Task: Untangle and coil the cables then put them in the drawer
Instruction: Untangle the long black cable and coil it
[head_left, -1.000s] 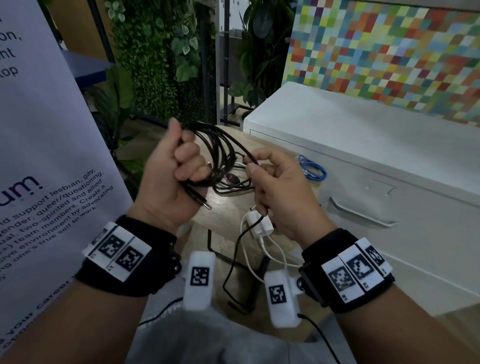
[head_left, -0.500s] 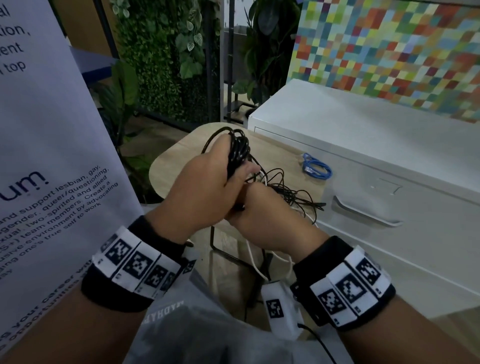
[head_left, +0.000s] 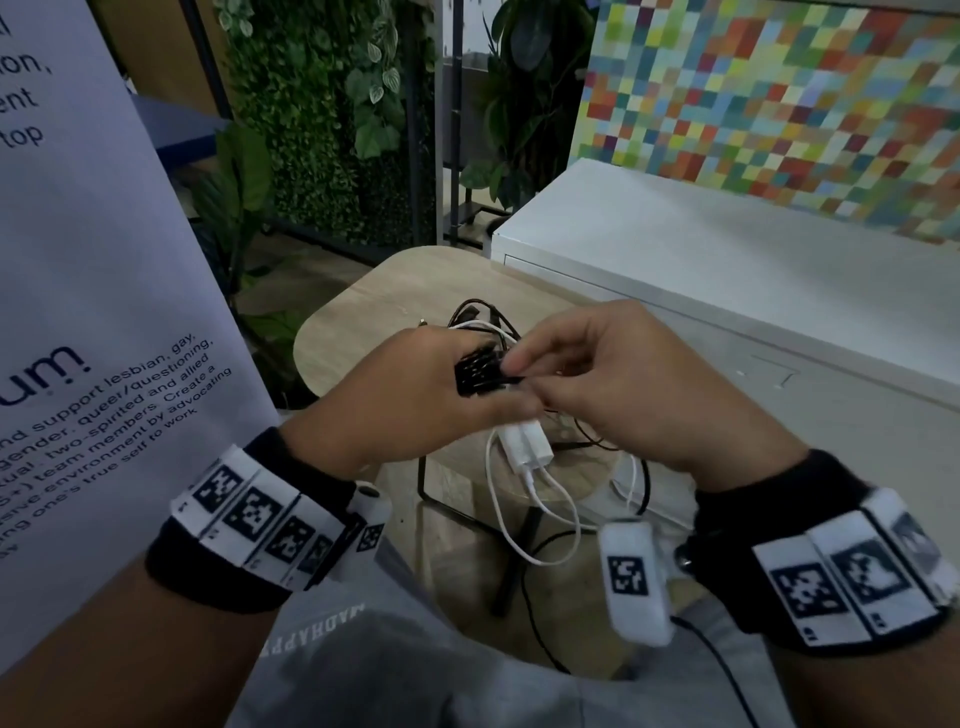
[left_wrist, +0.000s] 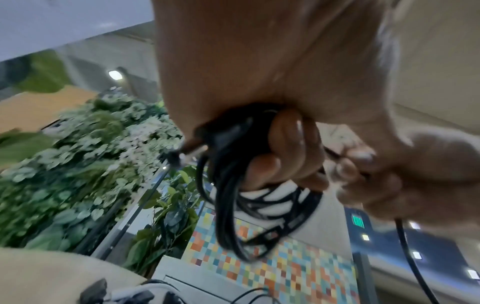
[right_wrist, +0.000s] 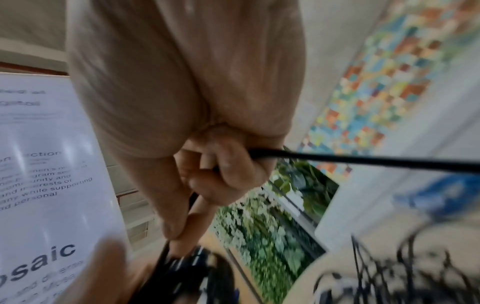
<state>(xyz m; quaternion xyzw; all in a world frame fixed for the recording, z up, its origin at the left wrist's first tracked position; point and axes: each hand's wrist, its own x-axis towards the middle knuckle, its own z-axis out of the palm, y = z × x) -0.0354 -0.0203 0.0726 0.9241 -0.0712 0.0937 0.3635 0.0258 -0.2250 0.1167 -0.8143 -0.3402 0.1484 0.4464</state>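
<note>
My left hand (head_left: 415, 395) grips a bundle of coiled black cable (head_left: 475, 371) above the small round wooden table (head_left: 363, 312); the left wrist view shows its fingers curled round the black cable loops (left_wrist: 233, 195). My right hand (head_left: 613, 384) pinches the loose strand of that black cable (right_wrist: 363, 161) right beside the bundle. A white charger with white cable (head_left: 527, 447) lies on the table under my hands, mixed with more black cable (head_left: 472, 312). The white drawer cabinet (head_left: 727, 291) stands to the right, its drawer closed.
A white printed banner (head_left: 78, 312) stands close on the left. A plant wall (head_left: 322, 104) is behind the table and a coloured mosaic wall (head_left: 779, 104) behind the cabinet. A blurred blue cable (right_wrist: 441, 191) shows in the right wrist view only.
The hands came together, lowered over the table, then the right hand drew to the right with the loose strand. The camera tilted down and the blue cable is now hidden behind my right hand.
</note>
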